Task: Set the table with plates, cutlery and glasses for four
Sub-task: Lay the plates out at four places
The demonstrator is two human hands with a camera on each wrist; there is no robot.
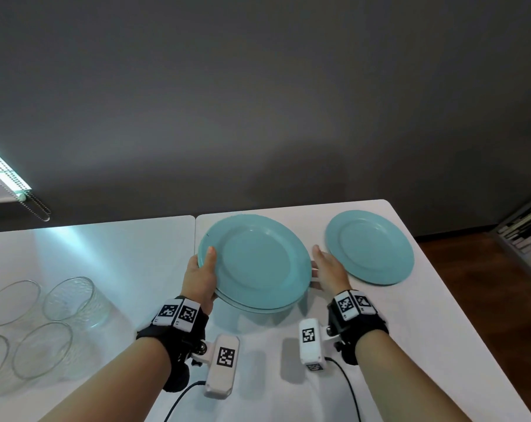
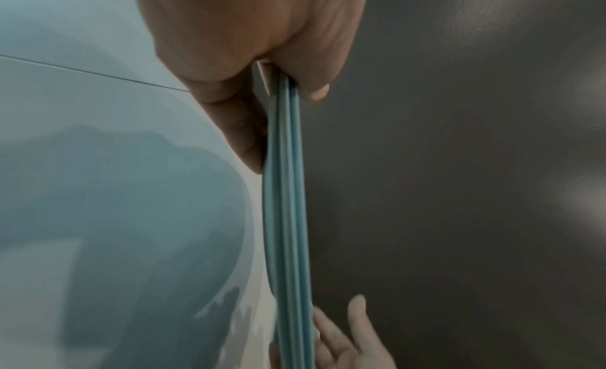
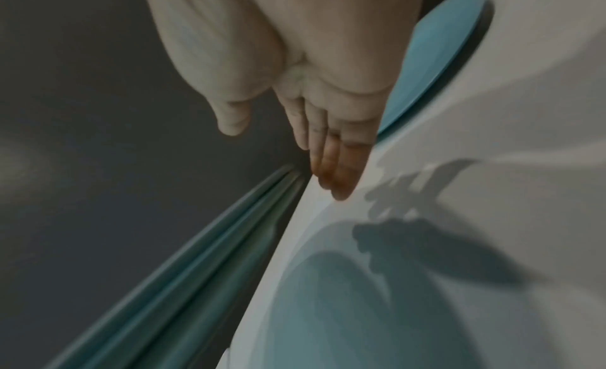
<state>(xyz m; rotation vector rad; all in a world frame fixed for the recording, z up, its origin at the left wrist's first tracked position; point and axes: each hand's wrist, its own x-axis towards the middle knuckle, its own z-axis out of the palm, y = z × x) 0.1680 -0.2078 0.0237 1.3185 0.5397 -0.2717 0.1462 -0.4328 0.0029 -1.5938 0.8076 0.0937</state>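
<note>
A stack of teal plates [image 1: 255, 263] hangs just above the white table [image 1: 410, 330], its shadow on the tabletop below. My left hand [image 1: 201, 277] grips the stack's left rim, thumb on top and fingers underneath; the left wrist view shows three rims [image 2: 288, 219] edge-on. My right hand [image 1: 326, 266] is open beside the stack's right rim, fingers straight and reaching under the plates [image 3: 196, 271]. One teal plate [image 1: 369, 246] lies flat on the table to the right, also in the right wrist view [image 3: 439, 63]. Several clear glasses [image 1: 72, 298] stand at the left.
Two white tables meet at a seam [image 1: 195, 236] left of the stack. The table's right edge [image 1: 459, 300] drops to a brown floor. Shelves with books [image 1: 526, 229] stand at far right. A dark grey wall runs behind.
</note>
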